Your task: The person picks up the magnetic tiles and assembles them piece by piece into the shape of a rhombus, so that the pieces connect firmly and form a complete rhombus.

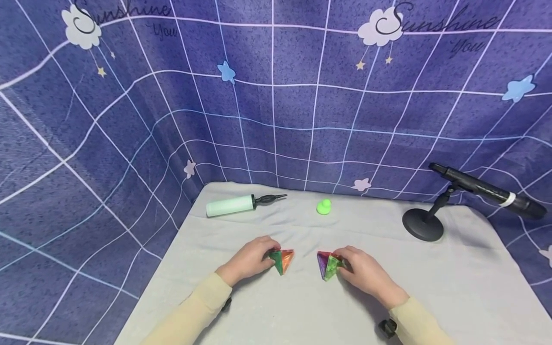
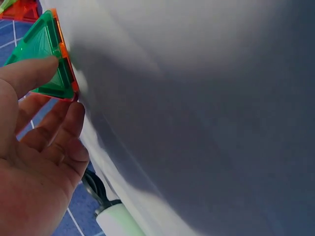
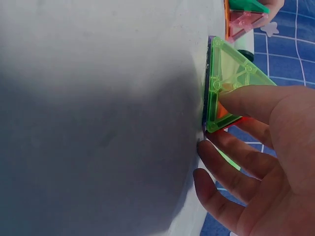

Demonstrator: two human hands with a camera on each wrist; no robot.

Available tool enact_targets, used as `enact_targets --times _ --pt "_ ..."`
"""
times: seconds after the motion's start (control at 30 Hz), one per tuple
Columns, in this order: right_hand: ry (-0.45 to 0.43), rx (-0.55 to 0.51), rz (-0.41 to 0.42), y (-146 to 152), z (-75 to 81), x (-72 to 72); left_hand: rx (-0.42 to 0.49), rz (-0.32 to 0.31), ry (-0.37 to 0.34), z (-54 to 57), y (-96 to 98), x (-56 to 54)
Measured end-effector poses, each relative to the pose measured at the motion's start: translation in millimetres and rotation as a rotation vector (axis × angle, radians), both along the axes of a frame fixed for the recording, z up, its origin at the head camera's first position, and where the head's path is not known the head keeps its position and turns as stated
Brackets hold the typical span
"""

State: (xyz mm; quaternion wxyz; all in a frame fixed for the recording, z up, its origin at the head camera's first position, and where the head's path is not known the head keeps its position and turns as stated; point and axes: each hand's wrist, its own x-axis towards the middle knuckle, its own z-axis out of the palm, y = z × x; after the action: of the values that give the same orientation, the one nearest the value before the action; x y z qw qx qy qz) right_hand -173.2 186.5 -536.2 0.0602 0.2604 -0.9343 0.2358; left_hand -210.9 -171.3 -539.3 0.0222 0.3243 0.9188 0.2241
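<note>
Two small pyramids of translucent plastic triangle tiles stand apart on the table. My left hand (image 1: 254, 258) pinches the left tile pyramid (image 1: 283, 261), which shows a green and an orange face. In the left wrist view, my thumb presses its green tile (image 2: 42, 42), with the fingers behind. My right hand (image 1: 365, 273) pinches the right tile pyramid (image 1: 329, 265), with purple, light green and red faces. The right wrist view shows my thumb on its light green tile (image 3: 231, 69); the other fingers reach behind it, partly hidden.
Farther back lie a pale green hand pump (image 1: 233, 206) with a black nozzle and a small bright green toy (image 1: 324, 207). At the right stands a black microphone-like device on a round base (image 1: 422, 225). A patterned blue curtain (image 1: 276, 105) hangs behind the white-covered table (image 1: 276, 316).
</note>
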Motion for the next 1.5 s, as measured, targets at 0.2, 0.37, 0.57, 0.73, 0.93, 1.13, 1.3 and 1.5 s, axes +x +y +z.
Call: enact_targets --times 0.2,0.37,0.57,0.73,0.93,1.13,1.3,1.5 --pt "-0.004 0.005 -0.016 3 -1.0 1.1 -0.01 -0.018 -0.01 -1.1 11.0 0.0" --pt "-0.007 0.001 -0.022 5 -2.9 2.2 -0.022 -0.03 -0.004 -2.4 21.1 0.0" --pt "0.013 -0.03 -0.009 4 -5.0 3.8 -0.013 -0.049 -0.016 -1.8 34.9 1.0" --pt "0.02 -0.03 0.002 1 -5.3 4.9 -0.024 -0.046 -0.023 -2.1 45.0 2.1" --pt "0.014 -0.025 -0.013 -2 -5.2 5.9 -0.027 -0.059 0.006 -4.1 56.6 2.5" --pt "0.019 -0.023 -0.019 -3 -6.2 5.5 -0.04 -0.052 0.016 -6.9 66.7 3.1" --pt "0.013 -0.025 -0.02 -4 -7.0 4.9 -0.036 -0.061 0.024 -4.4 72.9 4.3" --pt "0.015 -0.029 -0.021 -7 -5.1 4.8 -0.031 -0.066 0.017 -5.0 75.7 3.9"
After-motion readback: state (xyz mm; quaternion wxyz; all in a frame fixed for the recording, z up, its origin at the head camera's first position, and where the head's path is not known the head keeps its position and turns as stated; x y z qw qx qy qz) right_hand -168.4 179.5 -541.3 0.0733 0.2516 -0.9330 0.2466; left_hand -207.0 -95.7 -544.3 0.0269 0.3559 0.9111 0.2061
